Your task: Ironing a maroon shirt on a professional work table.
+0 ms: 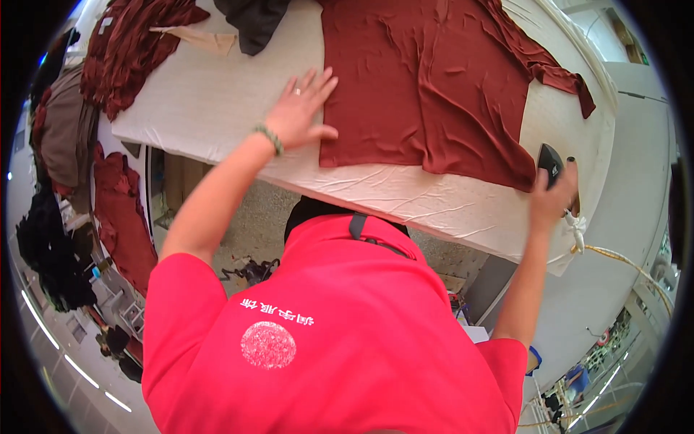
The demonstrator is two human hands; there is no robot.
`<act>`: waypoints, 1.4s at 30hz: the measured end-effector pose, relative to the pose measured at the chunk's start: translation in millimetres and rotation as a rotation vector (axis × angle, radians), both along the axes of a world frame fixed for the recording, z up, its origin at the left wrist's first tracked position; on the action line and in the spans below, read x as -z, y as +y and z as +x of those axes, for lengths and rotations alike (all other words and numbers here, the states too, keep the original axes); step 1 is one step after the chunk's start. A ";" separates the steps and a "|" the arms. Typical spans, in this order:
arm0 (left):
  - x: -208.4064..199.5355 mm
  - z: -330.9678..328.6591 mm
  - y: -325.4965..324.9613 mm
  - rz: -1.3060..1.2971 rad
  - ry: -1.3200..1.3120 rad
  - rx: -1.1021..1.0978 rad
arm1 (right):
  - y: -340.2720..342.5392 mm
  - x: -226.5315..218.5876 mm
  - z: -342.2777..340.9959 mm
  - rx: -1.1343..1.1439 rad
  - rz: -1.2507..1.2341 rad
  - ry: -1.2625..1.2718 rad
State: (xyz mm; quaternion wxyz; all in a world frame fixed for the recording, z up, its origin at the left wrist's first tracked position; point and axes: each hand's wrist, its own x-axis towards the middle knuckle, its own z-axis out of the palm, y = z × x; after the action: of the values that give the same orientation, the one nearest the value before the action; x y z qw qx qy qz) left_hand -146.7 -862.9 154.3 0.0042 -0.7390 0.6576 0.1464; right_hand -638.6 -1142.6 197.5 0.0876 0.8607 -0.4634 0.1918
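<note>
A dark red garment (463,94) lies spread on the white cloth-covered table (231,101), with folds and wrinkles running through its middle and a sleeve stretching off to the right. My left hand (298,112), fingers spread, is at the garment's left edge; its fingertips reach that edge. At the right, my right hand (553,194) is wrapped around a dark iron (551,165), beside the garment's lower right corner. The iron's handle is mostly hidden by my fingers.
More dark red cloth (137,50) is heaped at the far left, near a beige strip (199,37) and a black cloth (253,22). A yellowish hose (629,259) trails off right of the iron. Garments (119,210) hang beyond the table's left end.
</note>
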 end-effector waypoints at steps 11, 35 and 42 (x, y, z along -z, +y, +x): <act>13.3 -102.3 103.9 -0.434 0.111 -0.333 | -70.0 -8.4 -82.7 0.337 0.471 0.321; -16.2 -27.0 153.6 -0.557 0.539 -0.482 | 118.0 -36.8 397.9 -0.026 0.951 0.068; 6.6 74.5 43.1 -0.574 0.808 -0.649 | 147.9 -31.9 376.2 0.148 1.029 -0.001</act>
State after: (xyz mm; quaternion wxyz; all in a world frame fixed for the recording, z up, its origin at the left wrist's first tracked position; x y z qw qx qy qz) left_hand -72.1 -819.7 147.7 -0.4914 -0.7596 0.3610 0.2264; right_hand -262.4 -994.6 229.4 -0.3341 0.7572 -0.5573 -0.0671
